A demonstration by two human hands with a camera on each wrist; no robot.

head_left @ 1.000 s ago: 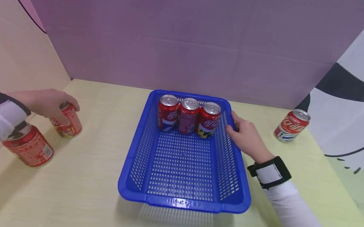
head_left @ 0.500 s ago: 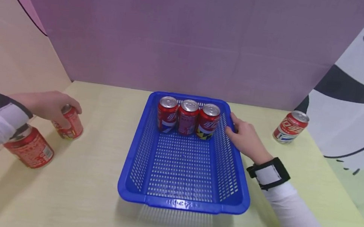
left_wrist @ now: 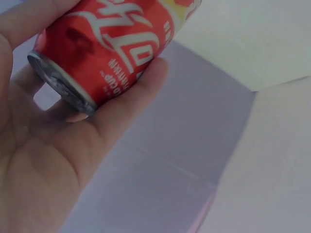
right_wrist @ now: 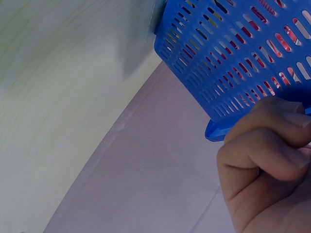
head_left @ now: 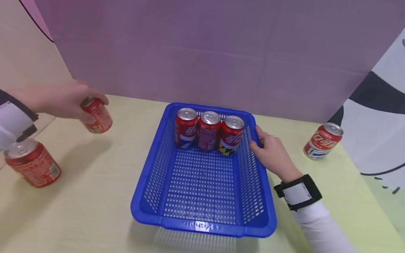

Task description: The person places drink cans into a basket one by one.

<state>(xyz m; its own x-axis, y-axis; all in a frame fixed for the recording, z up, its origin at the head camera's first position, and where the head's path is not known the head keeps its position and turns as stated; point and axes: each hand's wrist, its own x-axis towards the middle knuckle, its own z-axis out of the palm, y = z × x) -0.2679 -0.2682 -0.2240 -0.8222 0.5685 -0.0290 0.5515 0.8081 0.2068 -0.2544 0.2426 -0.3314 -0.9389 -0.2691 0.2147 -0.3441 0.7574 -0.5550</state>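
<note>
My left hand grips a red soda can by its upper part and carries it, tilted, above the left side of the table. In the left wrist view the thumb and fingers wrap around the can, its silver top toward the palm. My right hand holds the right rim of a blue plastic basket, with its fingers curled at the edge in the right wrist view. Inside the basket, three red cans stand in a row along the far end.
Another red can stands on the table at the near left, below my left wrist. One more can stands at the far right. A purple wall closes off the back, with printed panels at both sides.
The left hand has lifted the soda can off the table and moved it up and to the right. The right hand and basket have stayed nearly in place.
</note>
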